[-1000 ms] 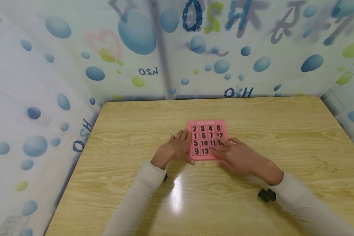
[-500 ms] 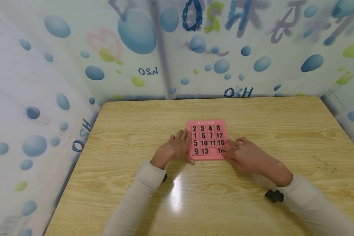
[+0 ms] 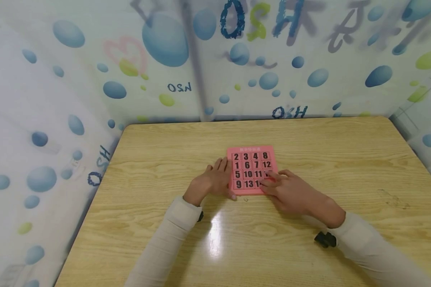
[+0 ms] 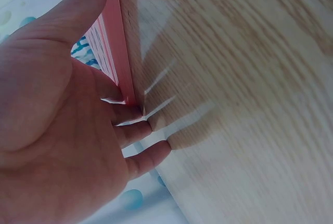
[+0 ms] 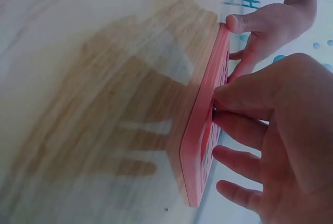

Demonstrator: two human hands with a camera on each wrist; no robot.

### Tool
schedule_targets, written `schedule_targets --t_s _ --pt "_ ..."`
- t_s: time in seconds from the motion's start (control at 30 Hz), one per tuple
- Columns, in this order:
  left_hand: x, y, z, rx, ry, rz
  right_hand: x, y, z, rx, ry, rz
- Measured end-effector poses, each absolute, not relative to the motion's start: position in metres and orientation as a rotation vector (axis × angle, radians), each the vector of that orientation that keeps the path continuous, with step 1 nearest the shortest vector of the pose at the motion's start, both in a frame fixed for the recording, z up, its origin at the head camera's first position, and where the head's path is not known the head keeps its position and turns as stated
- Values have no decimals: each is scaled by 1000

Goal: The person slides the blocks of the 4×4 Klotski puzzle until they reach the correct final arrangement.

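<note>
A pink number sliding puzzle (image 3: 249, 148) lies flat on the wooden table, its black-numbered tiles facing up. My left hand (image 3: 215, 181) rests along its left side with the fingers extended. The left thumb (image 4: 86, 5) lies at the near edge in the left wrist view. Over the lower right tiles is my right hand (image 3: 296, 195), its fingertips touching the bottom and third rows. They cover the right-hand end of both rows. In the bottom row 9, 13 and part of a third tile (image 3: 257, 183) show. From the right wrist view, the right thumb (image 5: 242, 96) meets the puzzle's near side.
The wood-grain table (image 3: 165, 155) spreads around the puzzle, with a bright light reflection in front. Behind and to the left stand walls covered with blue bubbles and lettering (image 3: 289, 112). A black device (image 3: 325, 239) sits under the right wrist.
My right hand first drew back to the right, baring a gap in the bottom row, then moved left again. A bottom-row tile slid left into that gap. My left hand stayed put.
</note>
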State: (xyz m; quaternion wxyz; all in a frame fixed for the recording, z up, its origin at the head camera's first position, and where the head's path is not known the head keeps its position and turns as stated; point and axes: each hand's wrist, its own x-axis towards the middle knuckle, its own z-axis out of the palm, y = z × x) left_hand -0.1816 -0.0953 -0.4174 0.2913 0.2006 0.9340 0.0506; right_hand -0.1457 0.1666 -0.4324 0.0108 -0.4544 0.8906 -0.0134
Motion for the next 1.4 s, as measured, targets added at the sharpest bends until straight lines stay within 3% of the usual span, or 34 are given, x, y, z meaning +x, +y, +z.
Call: schedule_targets --t_s 0.37,1.4 --pt "-181 -95 -416 541 2485 121 -151 179 -432 -1203 2903 20" --pt "-181 -95 -416 534 2496 106 -141 177 -432 -1285 2865 117"
